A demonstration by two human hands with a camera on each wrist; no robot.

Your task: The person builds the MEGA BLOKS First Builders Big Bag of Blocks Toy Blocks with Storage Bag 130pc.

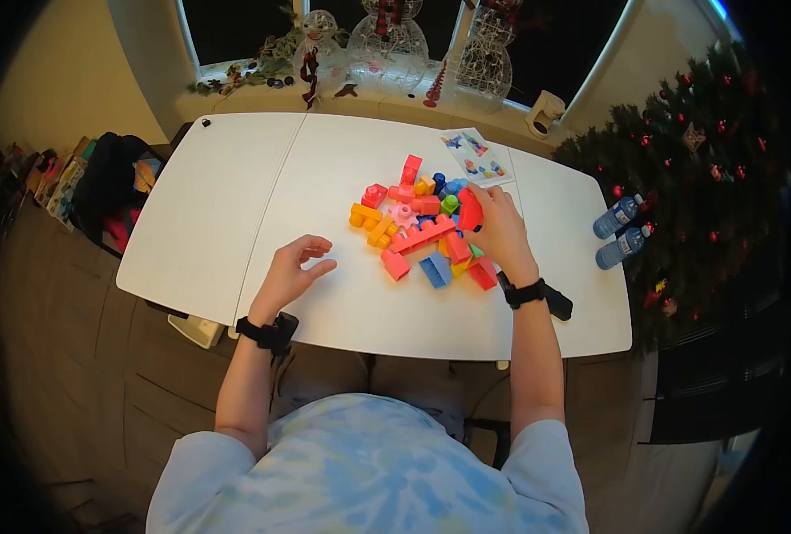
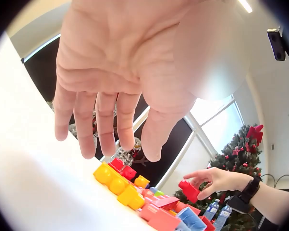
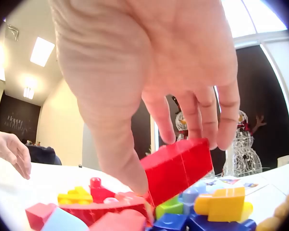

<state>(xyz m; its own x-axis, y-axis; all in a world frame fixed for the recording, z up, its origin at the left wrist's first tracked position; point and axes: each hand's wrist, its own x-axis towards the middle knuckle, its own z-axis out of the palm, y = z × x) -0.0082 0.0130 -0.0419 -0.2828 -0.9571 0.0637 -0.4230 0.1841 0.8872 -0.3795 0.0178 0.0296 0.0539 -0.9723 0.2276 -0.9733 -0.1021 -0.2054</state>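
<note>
My right hand (image 1: 502, 233) pinches a red toy building block (image 1: 470, 212) between thumb and fingers, over the right side of a heap of blocks. In the right wrist view that red block (image 3: 178, 168) is tilted above blue, green and yellow ones. My left hand (image 1: 290, 271) hovers to the left of the heap, fingers loosely bent and holding nothing; the left wrist view shows its palm (image 2: 120, 53) with the fingers apart. Within the heap are a long red block (image 1: 422, 237), a yellow block (image 1: 365, 215), a pink gear-shaped piece (image 1: 402, 214) and a light blue block (image 1: 435, 271).
A printed sheet (image 1: 477, 156) with pictures of coloured models lies behind the heap on the white table (image 1: 209, 205). Two water bottles (image 1: 622, 233) are at the table's right edge, beside a decorated tree (image 1: 689, 160). A black object (image 1: 557, 303) lies near the right wrist.
</note>
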